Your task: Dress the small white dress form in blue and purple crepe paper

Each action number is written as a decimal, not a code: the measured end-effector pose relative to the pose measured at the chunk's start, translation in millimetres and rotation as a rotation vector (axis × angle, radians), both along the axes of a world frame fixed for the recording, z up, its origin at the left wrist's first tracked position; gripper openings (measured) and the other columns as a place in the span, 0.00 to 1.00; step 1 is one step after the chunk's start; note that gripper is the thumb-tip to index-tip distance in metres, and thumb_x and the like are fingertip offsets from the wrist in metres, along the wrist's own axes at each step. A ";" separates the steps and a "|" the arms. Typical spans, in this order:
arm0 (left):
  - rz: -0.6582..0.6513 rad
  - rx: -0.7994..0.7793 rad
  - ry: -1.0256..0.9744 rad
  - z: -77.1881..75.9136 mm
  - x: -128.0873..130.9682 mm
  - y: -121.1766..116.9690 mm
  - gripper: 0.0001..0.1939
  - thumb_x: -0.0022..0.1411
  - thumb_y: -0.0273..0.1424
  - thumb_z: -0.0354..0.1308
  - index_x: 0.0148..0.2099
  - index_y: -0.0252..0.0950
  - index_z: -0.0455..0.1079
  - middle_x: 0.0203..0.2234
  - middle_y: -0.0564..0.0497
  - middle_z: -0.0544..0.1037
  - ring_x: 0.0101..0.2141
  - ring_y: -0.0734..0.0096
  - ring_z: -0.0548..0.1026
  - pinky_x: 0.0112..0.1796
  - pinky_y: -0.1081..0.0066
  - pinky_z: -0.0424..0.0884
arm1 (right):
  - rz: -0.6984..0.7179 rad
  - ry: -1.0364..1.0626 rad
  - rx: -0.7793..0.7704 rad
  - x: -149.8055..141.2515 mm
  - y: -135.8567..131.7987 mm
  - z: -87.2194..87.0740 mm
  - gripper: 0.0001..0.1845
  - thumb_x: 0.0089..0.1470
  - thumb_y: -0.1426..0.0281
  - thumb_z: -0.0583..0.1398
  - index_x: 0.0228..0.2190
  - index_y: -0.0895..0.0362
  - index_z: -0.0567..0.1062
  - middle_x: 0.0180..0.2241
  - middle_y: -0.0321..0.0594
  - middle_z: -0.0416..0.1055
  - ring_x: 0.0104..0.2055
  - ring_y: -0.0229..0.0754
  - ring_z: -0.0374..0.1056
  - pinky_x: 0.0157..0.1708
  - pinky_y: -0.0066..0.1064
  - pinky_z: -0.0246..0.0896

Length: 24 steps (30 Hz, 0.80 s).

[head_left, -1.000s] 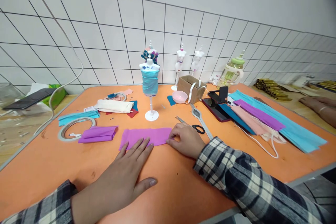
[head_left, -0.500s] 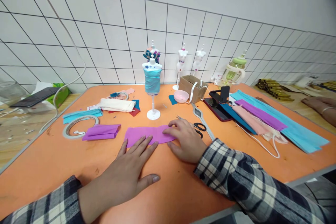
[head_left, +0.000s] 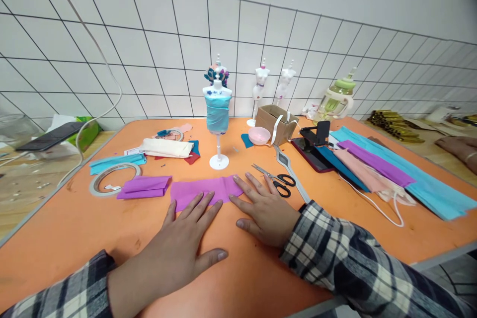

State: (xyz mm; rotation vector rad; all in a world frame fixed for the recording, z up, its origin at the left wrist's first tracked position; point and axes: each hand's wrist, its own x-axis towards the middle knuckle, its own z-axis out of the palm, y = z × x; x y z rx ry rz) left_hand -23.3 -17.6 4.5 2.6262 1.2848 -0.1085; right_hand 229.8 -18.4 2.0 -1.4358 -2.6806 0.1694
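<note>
A flat strip of purple fabric [head_left: 201, 190] lies on the orange table [head_left: 238, 268] before me. My left hand [head_left: 182, 243] is spread open, its fingertips pressing the strip's near edge. At the strip's right end, my right hand [head_left: 263, 208] lies with fingers apart, fingertips on or beside the fabric. Black-handled scissors [head_left: 278, 179] rest just beyond the right hand, blades pointing left. Behind the strip stands a small white dress-form mannequin [head_left: 217, 114] wrapped in light blue fabric. A folded purple piece [head_left: 144, 187] sits to the left of the strip.
A tape roll [head_left: 97, 186] and cream fabric [head_left: 166, 148] lie at left. Behind right are a pink bowl [head_left: 259, 135], a cardboard box [head_left: 278, 124], a phone [head_left: 311, 156] and a bottle [head_left: 337, 99]. Coloured fabric strips [head_left: 410, 174] cover the right side. Another person's hand [head_left: 456, 148] rests far right.
My right hand has opened its bent fingers and spread them flat, drawing slightly nearer to me and uncovering the scissors. The purple strip has shifted slightly left. My left hand has hardly moved.
</note>
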 end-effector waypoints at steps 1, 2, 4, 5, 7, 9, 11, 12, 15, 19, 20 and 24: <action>0.003 -0.001 0.004 -0.5 -0.5 -0.2 0.46 0.62 0.63 0.43 0.73 0.43 0.44 0.71 0.42 0.47 0.69 0.39 0.47 0.60 0.25 0.40 | -0.010 -0.006 -0.004 1.4 0.8 0.8 0.33 0.66 0.50 0.49 0.66 0.49 0.59 0.73 0.42 0.33 0.73 0.62 0.32 0.65 0.70 0.26; 0.007 0.002 0.004 -1.2 -1.0 -0.4 0.47 0.62 0.63 0.43 0.74 0.44 0.44 0.71 0.42 0.47 0.69 0.38 0.47 0.60 0.25 0.41 | -0.022 -0.012 -0.006 2.6 1.7 1.6 0.32 0.66 0.50 0.49 0.66 0.49 0.60 0.73 0.42 0.33 0.73 0.62 0.32 0.65 0.70 0.27; 0.021 0.015 -0.005 -3.3 -2.1 -0.4 0.47 0.61 0.64 0.45 0.74 0.44 0.44 0.71 0.42 0.47 0.69 0.37 0.48 0.59 0.25 0.42 | -0.051 -0.021 -0.003 4.6 3.5 3.4 0.31 0.67 0.51 0.49 0.65 0.48 0.61 0.73 0.41 0.35 0.73 0.63 0.33 0.64 0.71 0.28; 0.027 0.021 -0.009 -4.4 -2.4 -0.4 0.47 0.61 0.64 0.45 0.74 0.44 0.44 0.71 0.41 0.47 0.69 0.37 0.48 0.59 0.25 0.44 | -0.064 -0.023 0.003 5.3 4.4 4.4 0.29 0.67 0.52 0.48 0.65 0.48 0.62 0.73 0.41 0.36 0.73 0.63 0.34 0.64 0.72 0.30; 0.038 0.032 -0.010 -6.4 -2.5 -0.3 0.47 0.60 0.63 0.46 0.74 0.45 0.44 0.71 0.41 0.47 0.68 0.36 0.49 0.59 0.25 0.46 | -0.088 -0.020 0.024 6.4 6.3 6.5 0.27 0.68 0.54 0.48 0.63 0.47 0.64 0.72 0.40 0.39 0.73 0.62 0.35 0.64 0.71 0.31; 0.045 0.046 -0.002 -7.9 -2.3 -0.5 0.47 0.60 0.63 0.46 0.73 0.45 0.45 0.71 0.41 0.47 0.68 0.36 0.49 0.58 0.25 0.47 | -0.123 -0.010 0.053 7.5 8.5 8.3 0.25 0.68 0.54 0.49 0.60 0.47 0.68 0.72 0.41 0.42 0.73 0.60 0.38 0.64 0.69 0.32; 0.044 0.064 0.005 -9.4 -2.6 -0.8 0.47 0.61 0.63 0.45 0.73 0.44 0.45 0.71 0.40 0.47 0.68 0.35 0.49 0.58 0.25 0.48 | -0.172 0.001 0.076 8.9 10.9 9.6 0.23 0.68 0.55 0.49 0.57 0.48 0.72 0.71 0.44 0.45 0.72 0.58 0.40 0.65 0.67 0.35; 0.041 0.076 0.007 -10.3 -3.1 -0.8 0.48 0.61 0.63 0.45 0.74 0.43 0.45 0.71 0.40 0.47 0.68 0.35 0.50 0.58 0.24 0.47 | -0.193 0.007 0.082 9.7 12.1 9.9 0.23 0.68 0.56 0.49 0.56 0.48 0.74 0.71 0.44 0.47 0.72 0.58 0.42 0.65 0.66 0.36; 0.014 0.124 0.002 -14.4 -6.1 -0.3 0.47 0.61 0.63 0.45 0.73 0.43 0.45 0.70 0.39 0.49 0.67 0.34 0.52 0.58 0.23 0.42 | -0.216 0.022 0.093 11.8 14.7 10.4 0.21 0.68 0.59 0.49 0.52 0.48 0.77 0.70 0.44 0.51 0.71 0.57 0.45 0.64 0.65 0.40; -0.045 0.198 -0.030 -20.1 -10.8 2.5 0.47 0.62 0.62 0.46 0.74 0.44 0.44 0.70 0.40 0.52 0.67 0.37 0.53 0.60 0.28 0.40 | -0.192 0.100 0.183 9.9 13.5 12.0 0.19 0.66 0.65 0.53 0.54 0.54 0.75 0.67 0.48 0.58 0.68 0.56 0.52 0.64 0.62 0.44; -0.070 0.212 -0.038 -20.3 -11.1 3.4 0.47 0.62 0.62 0.47 0.74 0.44 0.43 0.70 0.41 0.53 0.67 0.38 0.53 0.61 0.30 0.40 | -0.136 0.139 0.204 8.3 12.6 12.1 0.21 0.65 0.65 0.54 0.56 0.56 0.73 0.66 0.48 0.59 0.68 0.55 0.53 0.65 0.59 0.44; -0.158 0.244 -0.051 -15.6 -8.7 5.8 0.46 0.63 0.61 0.47 0.74 0.43 0.41 0.69 0.41 0.55 0.67 0.40 0.56 0.62 0.32 0.40 | 0.198 0.192 0.082 0.7 9.6 8.2 0.29 0.66 0.60 0.53 0.63 0.59 0.64 0.66 0.46 0.60 0.70 0.49 0.50 0.69 0.47 0.44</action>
